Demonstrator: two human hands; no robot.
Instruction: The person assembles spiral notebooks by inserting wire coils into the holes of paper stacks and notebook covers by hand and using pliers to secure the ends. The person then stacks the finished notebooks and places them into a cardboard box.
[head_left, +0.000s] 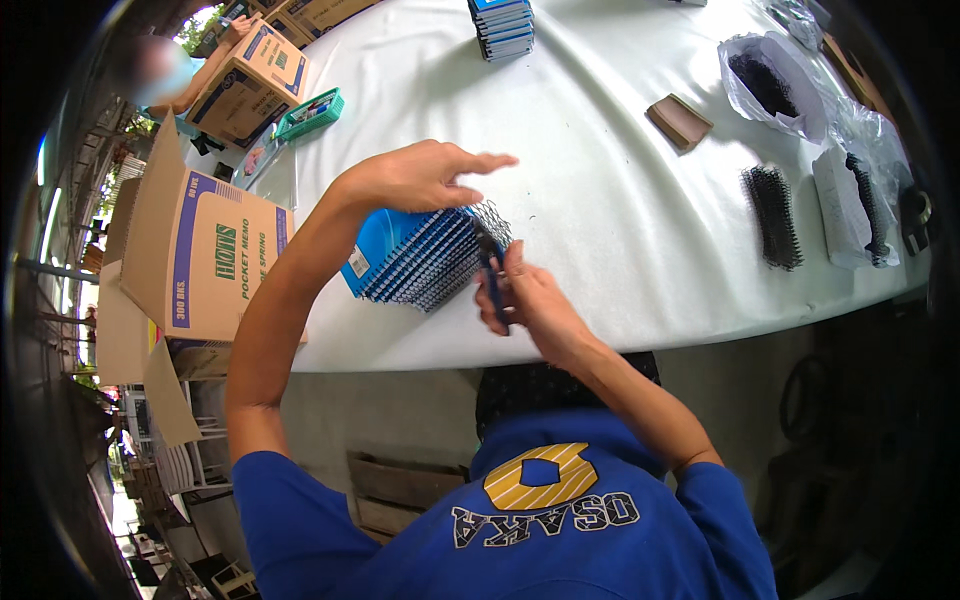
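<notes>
A stack of blue spiral notebooks (385, 250) lies on the white-covered table in front of me, its coiled wire edges facing right and toward me. My left hand (425, 178) is over the stack's far edge, index finger stretched to the right and thumb apart. Whether its palm presses on the covers cannot be made out. In my right hand (540, 310) is a pair of dark-handled pliers (492, 270), the jaws up against the wire coils at the stack's right corner. A few loose coil ends (492, 215) stick out there, just below my left fingers.
An open cardboard box (235, 250) stands at the left; behind it are a green basket (310, 115) and another person by a closed carton (250, 85). More notebooks (503, 28) are stacked at the far edge. Black coils (772, 218), a bag of coils (765, 85) and a cardboard tray (680, 122) lie right.
</notes>
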